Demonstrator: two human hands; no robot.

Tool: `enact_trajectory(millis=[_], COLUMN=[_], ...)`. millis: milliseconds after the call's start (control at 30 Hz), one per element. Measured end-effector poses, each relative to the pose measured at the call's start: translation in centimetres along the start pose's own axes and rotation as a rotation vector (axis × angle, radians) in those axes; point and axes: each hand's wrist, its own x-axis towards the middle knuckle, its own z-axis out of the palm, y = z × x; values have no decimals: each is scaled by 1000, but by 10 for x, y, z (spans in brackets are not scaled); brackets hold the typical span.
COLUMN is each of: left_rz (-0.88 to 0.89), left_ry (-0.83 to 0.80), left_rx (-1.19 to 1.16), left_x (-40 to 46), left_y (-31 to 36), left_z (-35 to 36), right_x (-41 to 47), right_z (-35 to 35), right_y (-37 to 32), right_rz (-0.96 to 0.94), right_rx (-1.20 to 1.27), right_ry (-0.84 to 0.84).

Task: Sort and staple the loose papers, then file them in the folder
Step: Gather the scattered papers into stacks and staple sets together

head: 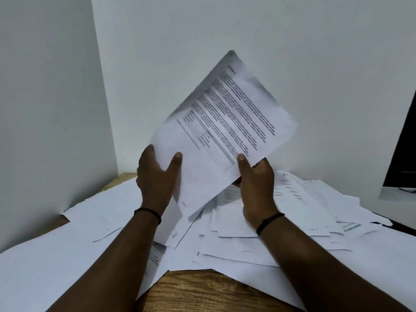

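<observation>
Both hands hold up one printed sheet above a wooden table, in front of a plain white wall. The sheet is tilted, with its far corner pointing up and to the right, and its text runs at an angle. The left hand grips the sheet at its near left edge, with the thumb on the front side and the other fingers behind the paper. The right hand pinches the near right edge, thumb on the front, fingers curled behind. Each wrist carries a thin black band. Under the hands, many loose papers lie spread over the table, overlapping one another in a disordered heap from the far left to the right side. Most of them show blank sides, some show printed lines. At the far right edge a dark screen stands partly in view, just behind the papers.
</observation>
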Motion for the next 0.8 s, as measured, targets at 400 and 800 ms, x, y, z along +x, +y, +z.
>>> enact_trajectory(millis=[400,800], left_rz=[-324,-566], left_ry=[-233,-413], left_rx=[-254,-380], left_x=[-19,-34], left_y=[14,35], left_z=[8,18], right_x=[34,-4], right_z=[-43,-17], right_y=[13,4], right_rz=[82,-141], right_rx=[-1004,-1303], right_ry=[82,-716])
